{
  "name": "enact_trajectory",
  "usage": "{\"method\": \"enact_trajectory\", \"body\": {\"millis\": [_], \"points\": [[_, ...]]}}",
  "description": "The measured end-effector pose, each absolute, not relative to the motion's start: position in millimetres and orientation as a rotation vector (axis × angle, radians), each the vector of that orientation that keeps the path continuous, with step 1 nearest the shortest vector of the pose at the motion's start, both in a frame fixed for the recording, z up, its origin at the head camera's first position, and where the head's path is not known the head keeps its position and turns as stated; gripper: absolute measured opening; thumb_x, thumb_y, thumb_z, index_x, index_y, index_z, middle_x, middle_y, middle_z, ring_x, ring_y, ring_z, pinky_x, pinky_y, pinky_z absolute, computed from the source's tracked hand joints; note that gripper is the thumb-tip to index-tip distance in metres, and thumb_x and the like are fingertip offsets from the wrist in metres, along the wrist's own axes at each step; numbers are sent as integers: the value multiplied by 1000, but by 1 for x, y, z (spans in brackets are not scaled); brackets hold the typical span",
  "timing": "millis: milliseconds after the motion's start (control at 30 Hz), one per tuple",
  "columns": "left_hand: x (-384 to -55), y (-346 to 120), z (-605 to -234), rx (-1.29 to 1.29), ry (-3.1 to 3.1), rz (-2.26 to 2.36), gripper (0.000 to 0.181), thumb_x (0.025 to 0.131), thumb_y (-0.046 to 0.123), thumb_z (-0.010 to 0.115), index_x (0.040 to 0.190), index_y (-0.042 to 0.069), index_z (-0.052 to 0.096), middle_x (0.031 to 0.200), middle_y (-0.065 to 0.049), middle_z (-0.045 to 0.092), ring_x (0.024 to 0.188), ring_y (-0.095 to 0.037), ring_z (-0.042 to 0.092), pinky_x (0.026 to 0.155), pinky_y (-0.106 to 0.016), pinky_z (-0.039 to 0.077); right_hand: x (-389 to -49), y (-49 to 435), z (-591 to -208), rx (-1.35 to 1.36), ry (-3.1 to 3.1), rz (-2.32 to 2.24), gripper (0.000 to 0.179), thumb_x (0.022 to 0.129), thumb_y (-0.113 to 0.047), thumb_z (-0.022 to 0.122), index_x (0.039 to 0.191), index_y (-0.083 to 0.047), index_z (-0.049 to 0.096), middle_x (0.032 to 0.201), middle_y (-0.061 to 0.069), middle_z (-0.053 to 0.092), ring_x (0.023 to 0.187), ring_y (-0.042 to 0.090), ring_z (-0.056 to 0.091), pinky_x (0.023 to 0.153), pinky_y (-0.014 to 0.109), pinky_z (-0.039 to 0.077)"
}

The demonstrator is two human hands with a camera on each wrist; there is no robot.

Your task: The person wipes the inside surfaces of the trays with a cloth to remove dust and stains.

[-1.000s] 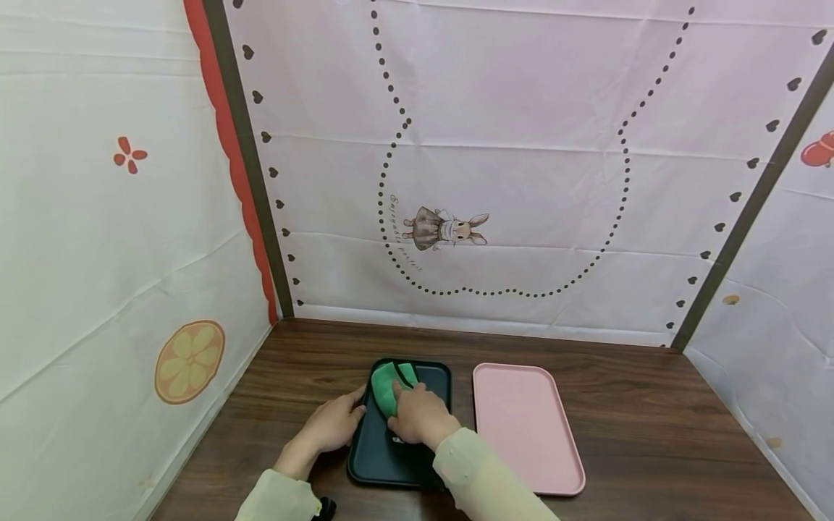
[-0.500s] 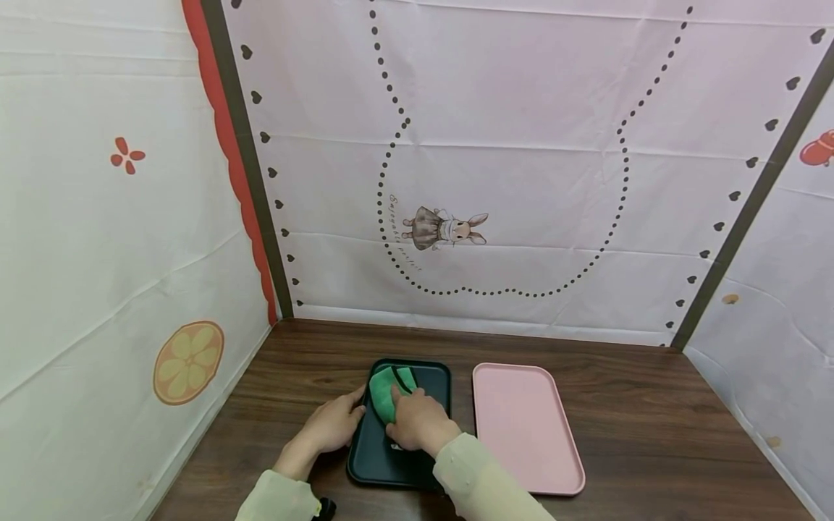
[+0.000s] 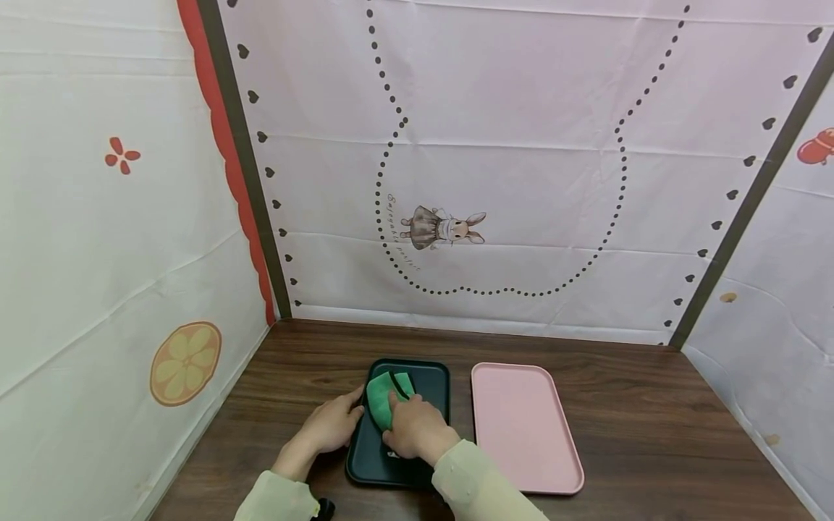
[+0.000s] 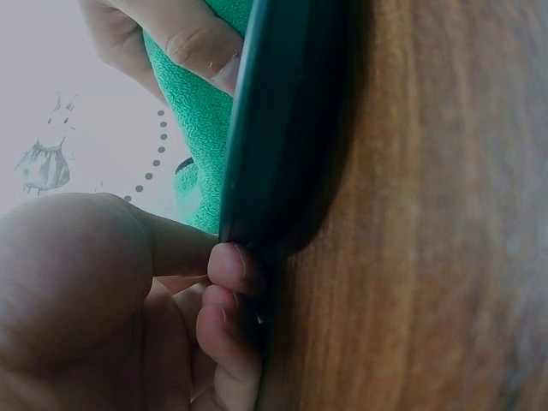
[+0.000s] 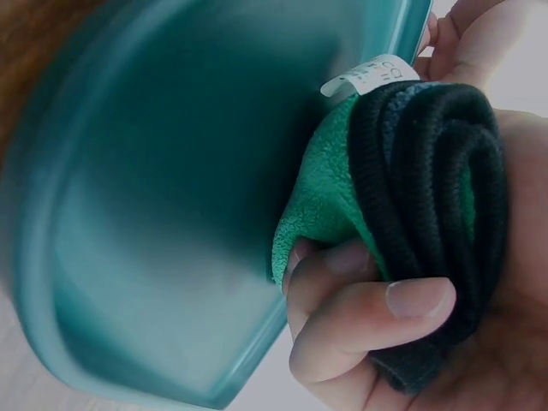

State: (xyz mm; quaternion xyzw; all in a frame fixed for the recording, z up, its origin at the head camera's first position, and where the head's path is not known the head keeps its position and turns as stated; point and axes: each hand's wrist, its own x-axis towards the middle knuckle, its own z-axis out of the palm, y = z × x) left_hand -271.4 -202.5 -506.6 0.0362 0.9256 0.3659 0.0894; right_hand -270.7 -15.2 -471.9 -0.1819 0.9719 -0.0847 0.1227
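A dark green-black tray lies on the wooden table, left of a pink one. At its left rim my left hand holds on; the left wrist view shows the thumb and curled fingertips right at the tray's edge. My right hand grips a folded green towel and presses it on the tray's surface, index finger stretched along the top. Close up in the right wrist view, the towel has black edging in several folds and a white tag, and two fingers curl round it.
The pink tray lies flat to the right of the dark tray, near the right forearm. White printed cloth walls enclose the table at the back and both sides. A small black object shows by the left sleeve.
My right hand and the towel have slid a short way toward me across the tray, slightly to the left. The left hand keeps its place at the rim.
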Motion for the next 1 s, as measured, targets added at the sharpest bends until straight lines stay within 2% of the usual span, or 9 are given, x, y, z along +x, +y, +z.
{"method": "enact_trajectory", "body": {"millis": [333, 1000], "points": [[-276, -203, -509, 108, 2742, 1079, 53, 109, 21, 50, 160, 10, 41, 56, -4, 58, 48, -18, 53, 51, -34, 43, -267, -16, -473, -512, 2824, -207, 75, 96, -47, 70, 160, -24, 41, 138, 23, 61, 109, 36, 70, 89, 45, 61], [-276, -201, -508, 95, 2732, 1085, 52, 109, 20, 48, 160, 11, 40, 57, -4, 58, 49, -18, 54, 52, -34, 43, -255, -17, -471, -538, 2842, -192, 75, 94, -47, 72, 159, -21, 44, 130, 25, 64, 101, 34, 72, 84, 42, 62]]}}
